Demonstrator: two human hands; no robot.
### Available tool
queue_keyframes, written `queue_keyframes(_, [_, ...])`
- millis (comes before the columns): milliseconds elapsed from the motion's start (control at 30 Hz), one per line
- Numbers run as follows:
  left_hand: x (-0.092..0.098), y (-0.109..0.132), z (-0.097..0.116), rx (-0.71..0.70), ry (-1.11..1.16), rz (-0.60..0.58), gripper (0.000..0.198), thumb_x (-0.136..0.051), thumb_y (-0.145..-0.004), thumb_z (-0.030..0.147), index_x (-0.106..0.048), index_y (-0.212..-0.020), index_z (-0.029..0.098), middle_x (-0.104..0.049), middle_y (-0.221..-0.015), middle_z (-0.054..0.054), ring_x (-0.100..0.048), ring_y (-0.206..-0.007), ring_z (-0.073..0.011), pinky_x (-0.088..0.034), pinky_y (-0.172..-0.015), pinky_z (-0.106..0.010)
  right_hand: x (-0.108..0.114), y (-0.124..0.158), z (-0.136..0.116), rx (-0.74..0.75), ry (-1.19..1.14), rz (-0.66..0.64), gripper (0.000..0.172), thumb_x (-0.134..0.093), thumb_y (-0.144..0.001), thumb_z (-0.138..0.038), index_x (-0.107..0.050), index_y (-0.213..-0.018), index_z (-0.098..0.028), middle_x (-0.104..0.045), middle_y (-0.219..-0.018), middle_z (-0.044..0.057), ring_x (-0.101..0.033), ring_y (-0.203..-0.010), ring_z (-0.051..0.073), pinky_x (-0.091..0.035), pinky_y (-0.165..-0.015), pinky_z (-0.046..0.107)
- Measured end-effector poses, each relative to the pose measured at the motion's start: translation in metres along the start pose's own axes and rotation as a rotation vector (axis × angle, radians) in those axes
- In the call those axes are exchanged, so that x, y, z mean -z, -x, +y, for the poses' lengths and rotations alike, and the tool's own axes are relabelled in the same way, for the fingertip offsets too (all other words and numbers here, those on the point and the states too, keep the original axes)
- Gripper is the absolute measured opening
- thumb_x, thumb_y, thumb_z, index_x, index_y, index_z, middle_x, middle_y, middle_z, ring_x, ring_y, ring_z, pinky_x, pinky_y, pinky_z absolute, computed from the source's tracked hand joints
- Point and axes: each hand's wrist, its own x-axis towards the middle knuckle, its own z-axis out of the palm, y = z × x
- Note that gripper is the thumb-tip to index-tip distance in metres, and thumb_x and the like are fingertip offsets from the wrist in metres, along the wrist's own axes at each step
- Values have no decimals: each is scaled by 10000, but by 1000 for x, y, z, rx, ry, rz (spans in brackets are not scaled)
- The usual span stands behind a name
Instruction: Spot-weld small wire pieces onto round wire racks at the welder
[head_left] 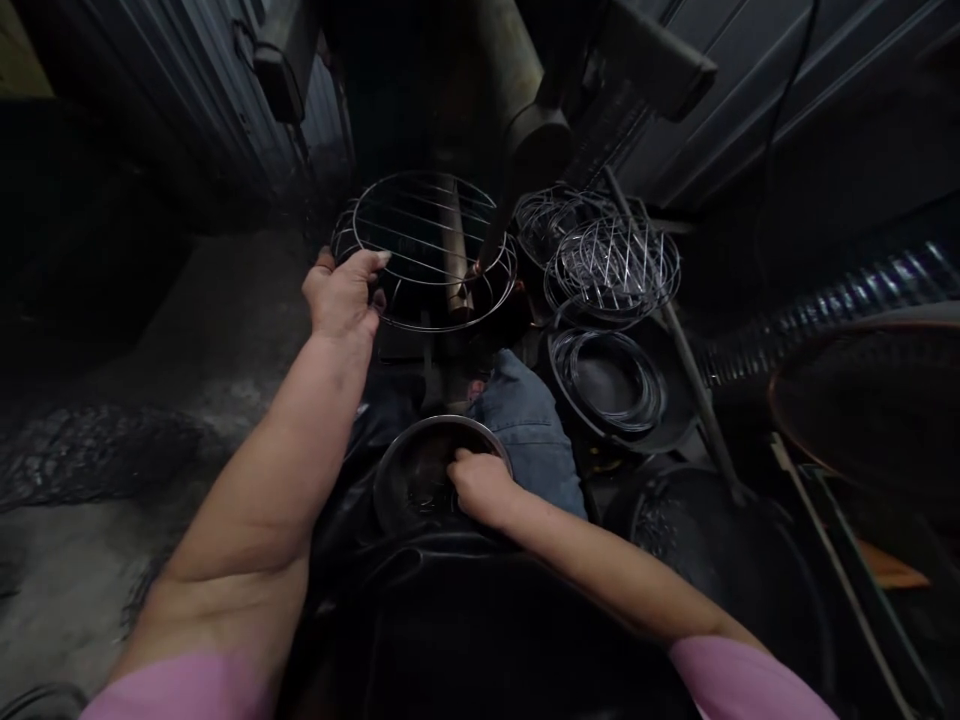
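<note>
At the left rim of a round wire rack (420, 282), my left hand (341, 290) is closed with thumb and fingers around the wire. The rack has parallel bars across its top ring and a second ring below. It sits at the copper-coloured tip of a machine arm (491, 220). My right hand (480, 485) reaches into a metal bowl (390, 460) on my lap, its fingers curled down. Small thin pieces lie in the bowl's dark bottom; what the fingertips hold, if anything, is hidden.
Several round wire racks (615, 260) are piled at the right. In front of them a coil of wire rings (611, 380) lies in a dark pan. A large dark basin (727, 560) and ribbed silver ducting (840, 320) stand further right. Overhead hangs a thick machine cylinder (514, 60).
</note>
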Motion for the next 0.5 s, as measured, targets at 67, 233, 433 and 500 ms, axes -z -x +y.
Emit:
queue_keyframes(67, [1,3,1,0,5,-7,396,-726,-509,133,-513,-830,227,-521,-667,36,-506,-602,-119,-371,-502,-236,3,1,5,-35,-49,60,286,-485,-810,-105,-719,-972,-133,-674,-1016,139,-683,-861,235,-510,-724,292])
queue_keyframes(233, [1,5,2,13,19,-9,414,-728,-522,132,-526,-872,223,-531,-711,30,-525,-648,-129,-366,-530,-253,10,-2,19,-43,-508,211,200,-582,-715,-84,-717,-841,-162,-715,-856,67,-670,-875,202,-504,-793,268])
queue_keyframes(433, [1,4,3,16,16,-6,399,-721,-507,121,-518,-836,220,-533,-685,29,-550,-629,-141,-381,-502,-244,12,21,39,-272,-1363,115,42,-593,-644,-164,-587,-684,-176,-556,-415,-46,-528,-381,128,-440,-426,225])
queue_keyframes(500, [1,3,2,3,11,-14,384,-717,-520,119,-507,-827,215,-532,-679,33,-556,-633,-138,-397,-511,-241,8,39,54,-292,-1449,227,78,-626,-613,-213,-562,-631,-172,-576,-439,-29,-536,-392,124,-424,-414,215])
